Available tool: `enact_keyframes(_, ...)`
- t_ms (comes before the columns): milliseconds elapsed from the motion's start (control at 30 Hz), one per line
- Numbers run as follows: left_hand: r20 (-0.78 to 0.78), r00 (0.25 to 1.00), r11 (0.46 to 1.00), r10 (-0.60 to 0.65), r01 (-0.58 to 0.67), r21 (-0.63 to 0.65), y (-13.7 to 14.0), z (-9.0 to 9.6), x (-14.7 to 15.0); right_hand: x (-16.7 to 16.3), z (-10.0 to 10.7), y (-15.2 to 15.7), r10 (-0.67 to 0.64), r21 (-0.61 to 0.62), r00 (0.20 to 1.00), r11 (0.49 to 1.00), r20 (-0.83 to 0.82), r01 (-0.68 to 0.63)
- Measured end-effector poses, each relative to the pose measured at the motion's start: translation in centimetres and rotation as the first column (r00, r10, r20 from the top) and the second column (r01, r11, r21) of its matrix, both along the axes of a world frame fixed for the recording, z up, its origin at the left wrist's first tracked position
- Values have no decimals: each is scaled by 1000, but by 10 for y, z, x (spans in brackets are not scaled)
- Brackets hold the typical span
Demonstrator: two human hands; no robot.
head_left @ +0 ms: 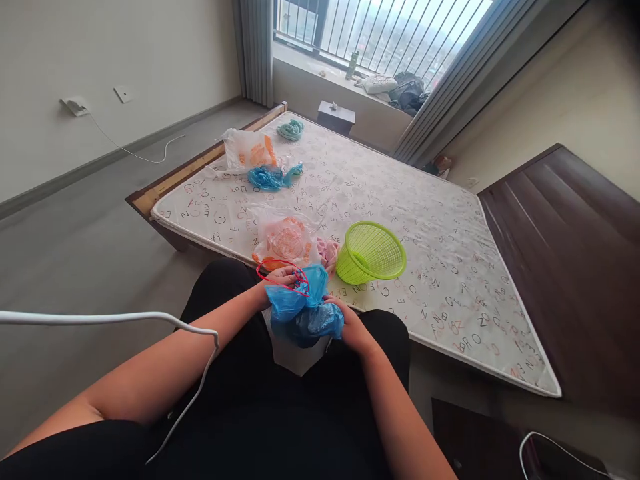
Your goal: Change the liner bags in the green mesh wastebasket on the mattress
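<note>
A blue plastic bag (310, 320) is held between my two hands over my lap. My left hand (281, 279) pinches its gathered top, where a thin red cord loop (270, 261) curves around the fingers. On the other side, my right hand (353, 327) is closed on the bag's lower, bulging part. What the bag contains is hidden. Just beyond, at the mattress edge, lie a see-through plastic bag with orange print (285, 240) and a crumpled pink cloth (327, 253). A green mesh basket (373, 257) stands tilted to the right of them.
Letters pattern the mattress (425, 280) on a wooden bed frame. Farther back lie another printed plastic bag (247, 150), a crumpled blue bag (270, 178) and a teal bundle (291, 129). A white cable (125, 319) crosses my left arm.
</note>
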State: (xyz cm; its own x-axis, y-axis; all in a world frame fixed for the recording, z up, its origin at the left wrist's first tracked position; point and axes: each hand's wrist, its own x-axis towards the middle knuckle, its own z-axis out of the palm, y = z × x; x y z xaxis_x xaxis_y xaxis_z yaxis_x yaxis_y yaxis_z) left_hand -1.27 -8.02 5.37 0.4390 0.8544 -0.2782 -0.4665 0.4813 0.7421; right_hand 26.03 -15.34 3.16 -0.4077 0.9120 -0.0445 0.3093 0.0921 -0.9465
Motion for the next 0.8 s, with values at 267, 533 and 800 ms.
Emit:
enact_keyframes(267, 46, 999, 999, 18, -20, 51, -10, 6, 15, -2, 16, 0, -165, -87, 965, 985, -205, 150)
enact_keyframes(533, 46, 996, 995, -71, 68, 71, -15, 11, 20, -58, 9, 4, -321, -393, 899, 899, -298, 191)
enact_keyframes(800, -151, 986, 976, 77, -43, 212, -3, 5, 8, -28, 9, 20, -655, 137, 749, 755, 103, 641)
